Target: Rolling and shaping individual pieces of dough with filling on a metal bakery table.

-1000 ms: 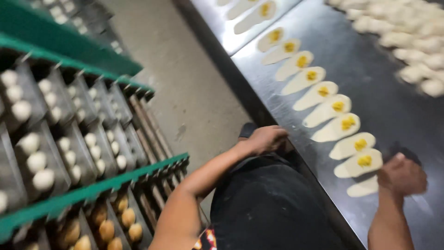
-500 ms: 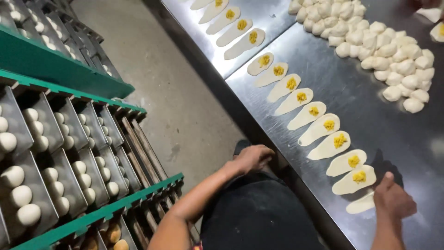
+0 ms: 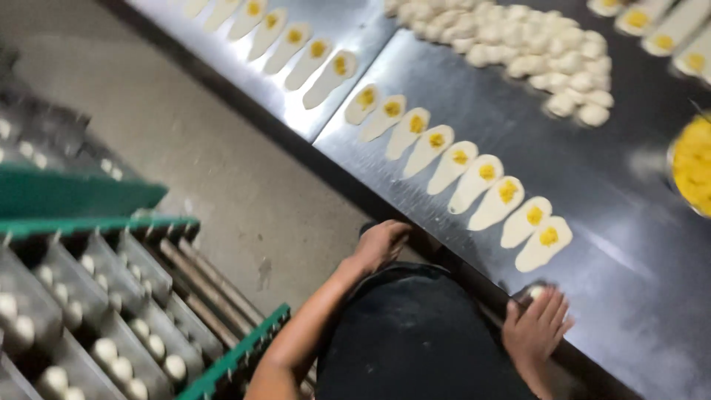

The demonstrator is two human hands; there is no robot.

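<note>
A person's right hand (image 3: 535,330) presses flat, fingers spread and gripping nothing, over a small dough piece (image 3: 535,292) at the steel bench's (image 3: 637,281) near edge. The left hand (image 3: 379,244) rests loosely curled, empty, at the waist. Filled dough ovals (image 3: 544,243) line up just beyond, running diagonally far-left; open bench lies right.
</note>
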